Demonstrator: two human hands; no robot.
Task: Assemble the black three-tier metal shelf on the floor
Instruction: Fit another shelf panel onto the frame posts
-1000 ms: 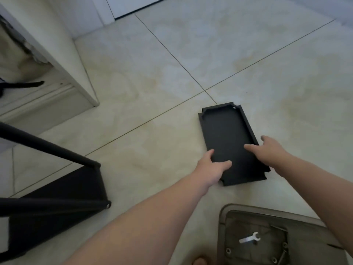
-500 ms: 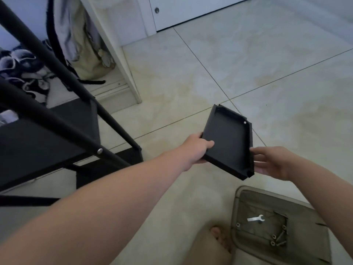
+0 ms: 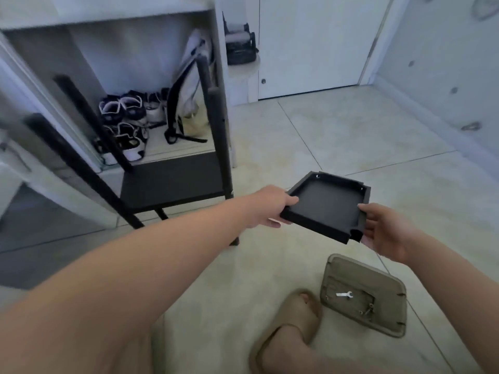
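Observation:
A black metal shelf tray (image 3: 328, 203) with notched corners hangs in the air above the tiled floor, open side up and tilted toward me. My left hand (image 3: 270, 206) grips its left edge, thumb on top. My right hand (image 3: 383, 228) holds its right near corner, fingers curled under the rim. To the left stands the partly built shelf frame (image 3: 172, 182): black upright poles (image 3: 218, 136) with one black tier fixed low between them.
A tan tray (image 3: 388, 319) on the floor near my right holds a small silver wrench (image 3: 343, 294) and some bolts (image 3: 368, 310). My foot in a tan slipper (image 3: 291, 327) rests beside it. Shoes (image 3: 127, 117) and a bag sit in a white cabinet behind the frame.
Both hands lifted the black tray off the floor and carried it up and level. My view rose, bringing the standing frame and cabinet into sight.

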